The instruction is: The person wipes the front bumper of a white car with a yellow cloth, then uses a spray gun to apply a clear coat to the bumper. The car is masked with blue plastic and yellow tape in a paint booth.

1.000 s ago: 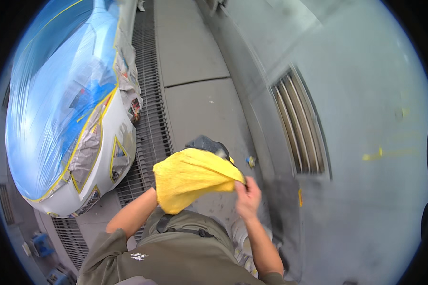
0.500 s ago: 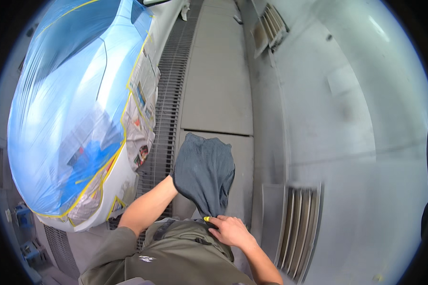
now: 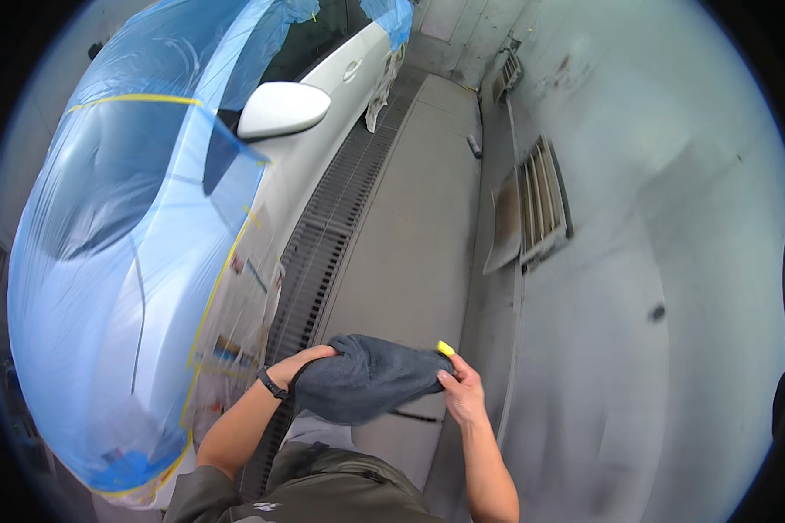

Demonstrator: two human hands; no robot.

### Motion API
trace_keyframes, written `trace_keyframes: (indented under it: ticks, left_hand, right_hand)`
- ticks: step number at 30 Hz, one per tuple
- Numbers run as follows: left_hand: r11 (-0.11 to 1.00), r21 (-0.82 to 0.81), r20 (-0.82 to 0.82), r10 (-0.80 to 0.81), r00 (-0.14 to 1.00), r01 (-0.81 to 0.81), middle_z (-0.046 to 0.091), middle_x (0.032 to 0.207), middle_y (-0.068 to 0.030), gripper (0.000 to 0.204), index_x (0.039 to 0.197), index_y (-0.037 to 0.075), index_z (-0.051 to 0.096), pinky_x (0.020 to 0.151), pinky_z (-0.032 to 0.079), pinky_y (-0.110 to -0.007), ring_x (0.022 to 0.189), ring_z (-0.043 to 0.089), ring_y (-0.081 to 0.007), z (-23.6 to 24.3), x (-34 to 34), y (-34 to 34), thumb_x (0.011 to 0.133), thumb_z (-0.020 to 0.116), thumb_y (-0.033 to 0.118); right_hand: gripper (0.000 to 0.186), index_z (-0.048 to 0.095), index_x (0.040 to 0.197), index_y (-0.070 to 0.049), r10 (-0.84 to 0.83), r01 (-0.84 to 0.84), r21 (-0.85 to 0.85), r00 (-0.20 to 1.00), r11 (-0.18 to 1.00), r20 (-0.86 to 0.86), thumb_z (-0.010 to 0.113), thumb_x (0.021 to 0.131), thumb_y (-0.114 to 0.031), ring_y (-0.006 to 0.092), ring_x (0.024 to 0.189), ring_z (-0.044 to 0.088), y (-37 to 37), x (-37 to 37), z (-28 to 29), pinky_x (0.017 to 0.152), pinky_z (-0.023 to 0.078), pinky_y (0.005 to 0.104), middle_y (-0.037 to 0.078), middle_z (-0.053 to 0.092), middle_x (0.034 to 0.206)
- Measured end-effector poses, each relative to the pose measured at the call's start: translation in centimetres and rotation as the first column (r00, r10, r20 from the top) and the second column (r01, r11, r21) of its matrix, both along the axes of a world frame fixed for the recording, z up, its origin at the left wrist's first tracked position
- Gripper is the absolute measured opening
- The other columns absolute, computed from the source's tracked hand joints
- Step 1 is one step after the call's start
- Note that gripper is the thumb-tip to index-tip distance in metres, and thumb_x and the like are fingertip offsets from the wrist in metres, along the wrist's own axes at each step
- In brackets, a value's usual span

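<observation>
A dark grey cloth [image 3: 366, 379] is stretched between my two hands in front of my waist. My left hand [image 3: 316, 355], with a black band at its wrist, holds the cloth's left end; its fingers are hidden in the folds. At the opposite end, my right hand [image 3: 462, 388] pinches the gathered fabric between thumb and fingers. A small yellow piece [image 3: 446, 348] shows at a fingertip of that hand; I cannot tell whether it is worn or held.
On my left stands a white car [image 3: 344, 109], largely wrapped in blue masking film [image 3: 87, 288], with its side mirror [image 3: 283, 109] sticking out. A floor grating [image 3: 310, 270] runs alongside it. The grey wall [image 3: 619, 349] on my right carries a louvred vent [image 3: 543, 202].
The cloth was hanging over my left hand; now it lies sideways between both hands. My right hand has risen and moved right with its end. The view has shifted along the car.
</observation>
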State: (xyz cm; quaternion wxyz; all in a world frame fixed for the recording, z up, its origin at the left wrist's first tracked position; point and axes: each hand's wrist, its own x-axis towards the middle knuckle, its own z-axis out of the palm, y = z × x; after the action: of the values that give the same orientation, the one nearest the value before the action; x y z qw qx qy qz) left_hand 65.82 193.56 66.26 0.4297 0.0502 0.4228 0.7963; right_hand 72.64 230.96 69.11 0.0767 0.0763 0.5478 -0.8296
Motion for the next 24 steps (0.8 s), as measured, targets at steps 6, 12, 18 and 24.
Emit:
trace_keyframes:
  ticks: [6,12,18,24]
  left_hand:
    - [0.995,-0.095,-0.009,-0.031,0.999,0.030,0.073,0.129,-0.0074,0.037,0.139,-0.005,0.064,0.102,0.052,-0.029,0.116,0.067,-0.0122,-1.1,-23.9,4.7,0.103,0.059,0.004]
    - [0.718,-0.646,-0.714,-0.449,0.537,-0.259,0.071,0.080,-0.0145,0.025,0.097,-0.001,0.070,0.072,0.053,-0.033,0.072,0.065,-0.0192,10.6,-48.8,16.1,0.092,0.081,0.021]
    - [0.941,-0.279,-0.743,-0.086,0.664,-0.190,0.073,0.082,0.0034,0.018,0.101,-0.004,0.075,0.069,0.051,-0.024,0.075,0.061,-0.0039,21.0,-79.1,27.4,0.098,0.077,0.013]
    - [0.695,-0.437,-0.762,0.052,0.646,-0.571,0.078,0.115,-0.0124,0.044,0.134,-0.004,0.065,0.097,0.055,-0.032,0.107,0.072,-0.0198,17.9,-103.9,36.8,0.102,0.073,0.025]
  right_hand:
    - [0.028,0.075,0.121,-0.002,-0.100,0.059,0.828,0.995,0.558,-0.004,0.079,0.093,-0.005,0.0135,0.074,0.071,6.8,-19.3,2.6,0.070,0.056,0.0299,0.009,0.078,0.087]
    - [0.026,0.075,0.102,-0.006,0.134,0.069,0.994,0.989,-0.080,-0.058,0.088,0.081,-0.012,0.0378,0.092,0.073,15.7,-38.2,11.8,0.082,0.060,0.0452,0.017,0.074,0.099]
    - [0.021,0.069,0.093,0.002,0.147,0.029,0.433,0.918,0.901,-0.368,0.082,0.086,-0.013,0.0386,0.117,0.067,29.8,-64.2,17.3,0.110,0.049,0.0474,0.015,0.062,0.132]
    - [0.042,0.057,0.119,-0.001,0.039,-0.095,-0.311,0.982,0.946,-0.183,0.079,0.090,-0.023,0.0426,0.131,0.053,27.5,-94.1,10.7,0.115,0.040,0.0551,0.017,0.051,0.146]
